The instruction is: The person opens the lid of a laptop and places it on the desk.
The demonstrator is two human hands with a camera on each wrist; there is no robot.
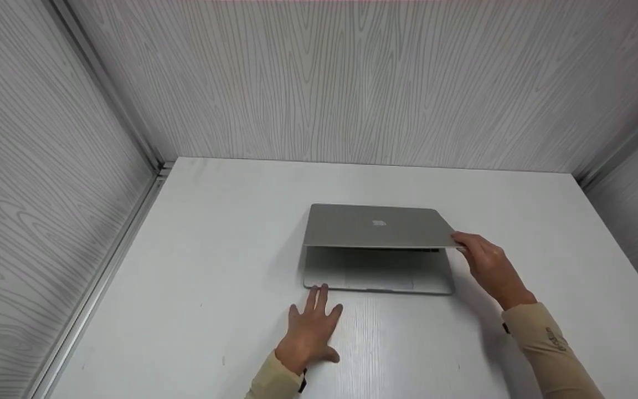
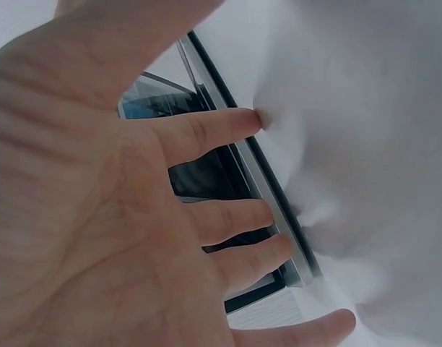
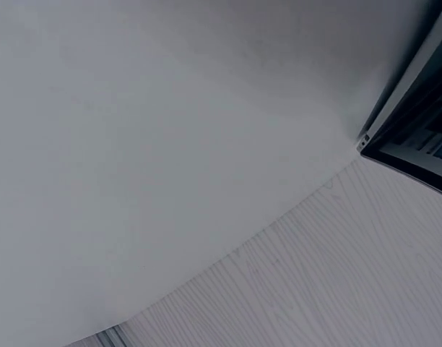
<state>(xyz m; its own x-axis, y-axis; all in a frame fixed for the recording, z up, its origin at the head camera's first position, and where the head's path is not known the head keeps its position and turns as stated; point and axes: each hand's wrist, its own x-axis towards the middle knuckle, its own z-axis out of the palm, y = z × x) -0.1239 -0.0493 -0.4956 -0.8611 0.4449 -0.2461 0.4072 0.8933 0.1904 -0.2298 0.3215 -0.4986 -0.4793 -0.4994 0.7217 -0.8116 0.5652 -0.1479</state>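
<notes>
Silver-grey metal, partly open: in the head view I've got the laptop (image 1: 388, 233) right of centre, pale logo (image 1: 379, 223) on its lid (image 1: 335, 224). The right hand (image 1: 490, 269) pinches the lid's corner; the left hand (image 1: 312, 330), spread and gripping nothing, touches the front edge (image 1: 374, 290). Left wrist: I see its fingers (image 2: 214, 137) across that edge, black-framed screen (image 2: 203, 177) behind. Right wrist: ported side (image 3: 363, 142), upper right.

Both sleeves (image 1: 273, 379) are beige, the right one bearing dark lettering (image 1: 556, 339), with a small black piece (image 1: 506, 328) at each cuff (image 1: 520, 315).
</notes>
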